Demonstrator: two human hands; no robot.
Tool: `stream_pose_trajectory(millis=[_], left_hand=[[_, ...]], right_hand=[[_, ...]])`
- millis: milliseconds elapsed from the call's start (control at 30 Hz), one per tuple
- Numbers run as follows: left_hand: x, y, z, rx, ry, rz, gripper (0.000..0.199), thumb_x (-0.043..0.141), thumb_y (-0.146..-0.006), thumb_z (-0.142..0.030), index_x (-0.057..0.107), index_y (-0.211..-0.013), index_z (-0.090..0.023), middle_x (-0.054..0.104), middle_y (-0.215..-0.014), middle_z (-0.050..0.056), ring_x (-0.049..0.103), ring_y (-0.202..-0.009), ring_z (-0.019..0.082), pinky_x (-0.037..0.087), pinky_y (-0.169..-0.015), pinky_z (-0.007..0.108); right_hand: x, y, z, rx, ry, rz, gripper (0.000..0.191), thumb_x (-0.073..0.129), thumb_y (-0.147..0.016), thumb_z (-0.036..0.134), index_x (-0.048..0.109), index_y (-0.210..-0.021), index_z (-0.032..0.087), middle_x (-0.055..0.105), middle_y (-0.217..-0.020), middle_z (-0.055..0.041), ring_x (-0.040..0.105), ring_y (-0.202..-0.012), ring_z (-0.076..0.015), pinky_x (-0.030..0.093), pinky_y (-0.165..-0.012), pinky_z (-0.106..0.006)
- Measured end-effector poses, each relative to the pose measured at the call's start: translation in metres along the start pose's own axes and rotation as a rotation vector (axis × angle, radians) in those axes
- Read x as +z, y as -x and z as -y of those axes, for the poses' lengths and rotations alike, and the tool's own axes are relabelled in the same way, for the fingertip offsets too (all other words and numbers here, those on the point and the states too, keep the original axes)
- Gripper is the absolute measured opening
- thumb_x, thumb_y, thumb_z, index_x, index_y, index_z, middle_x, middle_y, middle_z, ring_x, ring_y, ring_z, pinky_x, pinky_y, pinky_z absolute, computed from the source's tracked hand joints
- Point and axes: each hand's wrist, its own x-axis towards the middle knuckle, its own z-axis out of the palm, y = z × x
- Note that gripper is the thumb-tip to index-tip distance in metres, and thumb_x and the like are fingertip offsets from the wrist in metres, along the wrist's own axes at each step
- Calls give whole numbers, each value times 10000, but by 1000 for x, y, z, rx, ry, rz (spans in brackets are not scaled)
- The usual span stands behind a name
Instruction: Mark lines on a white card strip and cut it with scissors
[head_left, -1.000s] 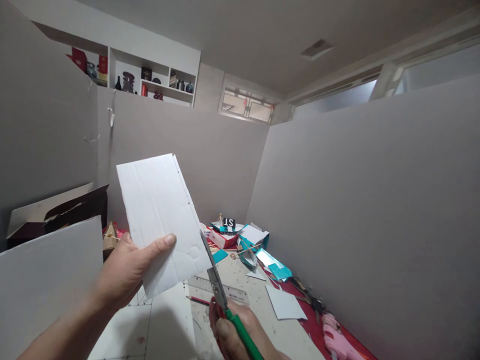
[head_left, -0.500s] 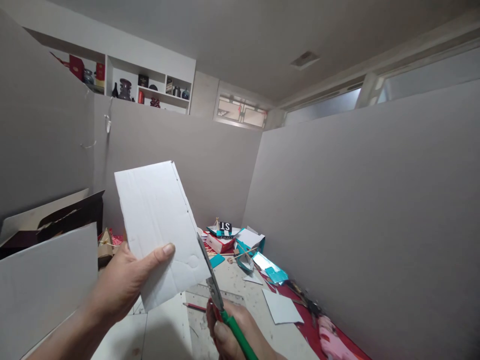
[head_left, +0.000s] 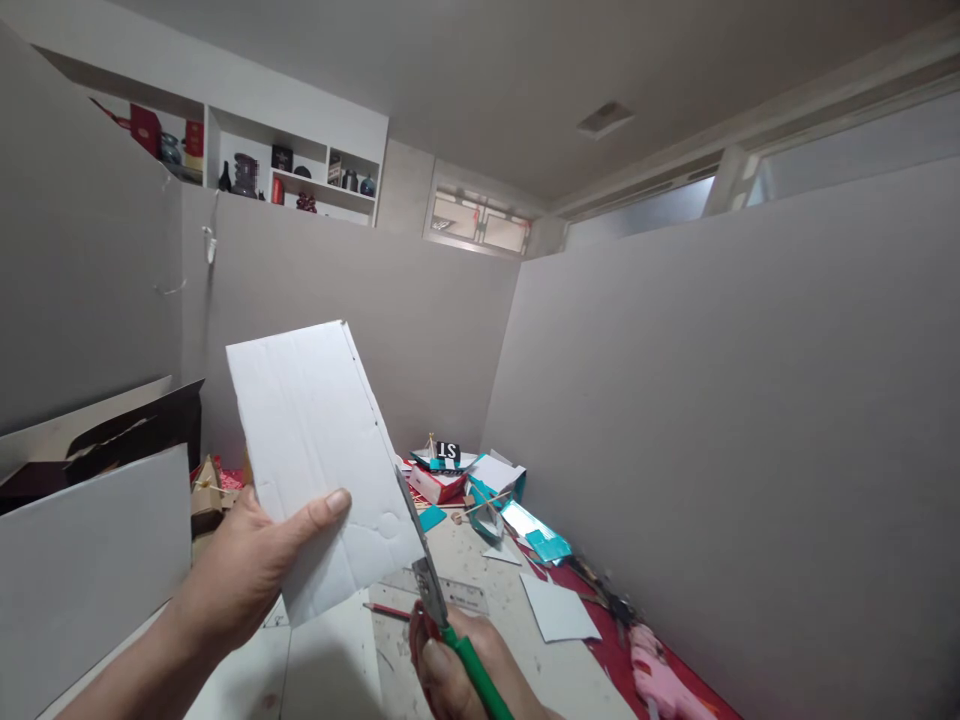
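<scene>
My left hand (head_left: 259, 560) grips a white cardboard piece (head_left: 315, 430) by its lower part, thumb flat across the front face. The piece is held up, tilted, above the table. In my right hand (head_left: 465, 660) is a pair of scissors (head_left: 431, 590) with one green and one red handle. Their dark blades lie along the right edge of the cardboard, near its lower corner. Most of the fingers of my right hand are hidden behind the handles. Below the cardboard lie a red pencil (head_left: 386, 610) and a clear ruler (head_left: 465, 594).
Large white and dark boards (head_left: 97, 570) lean at the left. A pink glue gun (head_left: 660, 670) lies on the right, with a loose white square (head_left: 559, 608) near it. Teal and white paper boats (head_left: 486, 510) stand farther back. Grey panels (head_left: 712, 400) enclose the table.
The view has shifted slightly, so the background sits a little farther left. Cardboard and scissors keep nearly the same position; the scissor handles look slightly farther apart.
</scene>
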Motion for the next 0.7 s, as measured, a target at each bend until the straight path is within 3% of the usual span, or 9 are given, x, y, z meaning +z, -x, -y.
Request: stream_pose_trajectory(millis=[333, 533, 700], left_hand=[[1, 1, 1, -9, 0, -3, 738, 842, -647, -380, 589, -1309, -173, 758, -1025, 141, 736, -800, 298, 605, -766, 386], [6, 4, 5, -29, -8, 22, 736, 837, -650, -384, 583, -1306, -169, 768, -985, 130, 735, -804, 317, 607, -736, 398], [8, 5, 5, -27, -11, 18, 749, 830, -657, -382, 561, -1330, -193, 769, -986, 118, 734, -805, 315, 606, -716, 401]], right_hand=[[-3, 0, 5, 3, 4, 22, 524, 397, -896, 668, 505, -738, 181, 390, -591, 23, 383, -549, -120, 333, -519, -255], [-6, -3, 17, 11, -16, 35, 503, 382, -909, 652, 438, -683, 206, 372, -504, 34, 438, -545, -135, 369, -528, -256], [-8, -2, 10, -9, 23, 12, 492, 371, -921, 633, 438, -688, 205, 378, -523, 34, 408, -525, -121, 328, -477, -246]])
